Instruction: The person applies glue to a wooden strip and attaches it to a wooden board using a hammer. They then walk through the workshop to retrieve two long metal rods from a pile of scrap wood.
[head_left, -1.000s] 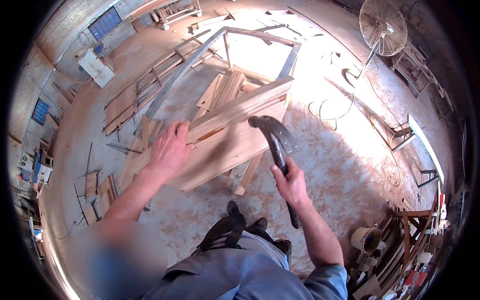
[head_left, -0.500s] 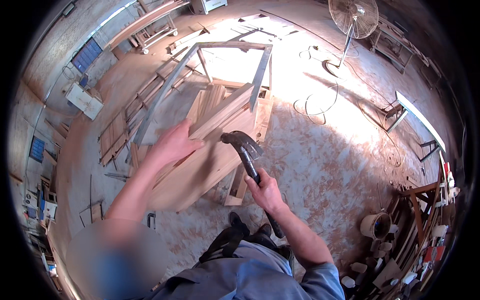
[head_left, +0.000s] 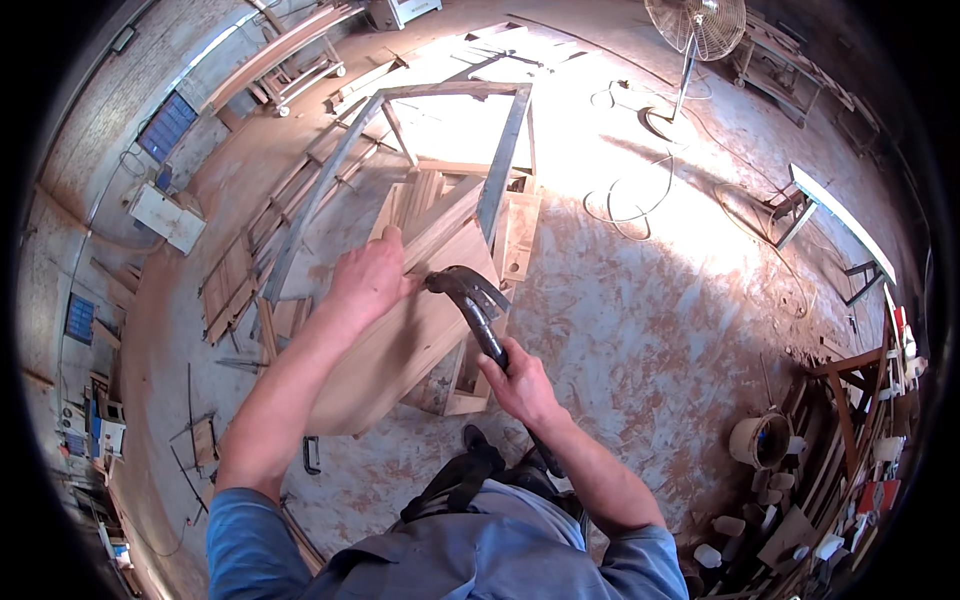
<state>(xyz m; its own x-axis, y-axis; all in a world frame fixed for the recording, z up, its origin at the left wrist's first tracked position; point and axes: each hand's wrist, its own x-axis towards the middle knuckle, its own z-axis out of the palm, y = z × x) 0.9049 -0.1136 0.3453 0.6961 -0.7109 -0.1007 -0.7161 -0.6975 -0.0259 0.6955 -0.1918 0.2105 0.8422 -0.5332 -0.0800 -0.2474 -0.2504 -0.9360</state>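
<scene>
My right hand is wrapped around the dark handle of a claw hammer. The hammer's head lies over a pale wooden panel, beside my left hand; whether it touches the wood I cannot tell. My left hand is closed at the upper edge of this panel, where a long wooden strip runs along it. Its fingertips are partly hidden. The panel sits tilted at an angle in front of me, near a metal frame.
More wooden pieces lie beneath and behind the panel. A standing fan and a loose cable are farther off. At right are a bucket and a low bench. A clamp lies on the floor.
My left hand has shifted right along the panel's edge and closed up more. The hammer's head has moved slightly left, nearer that hand. The panel appears slightly shifted in view.
</scene>
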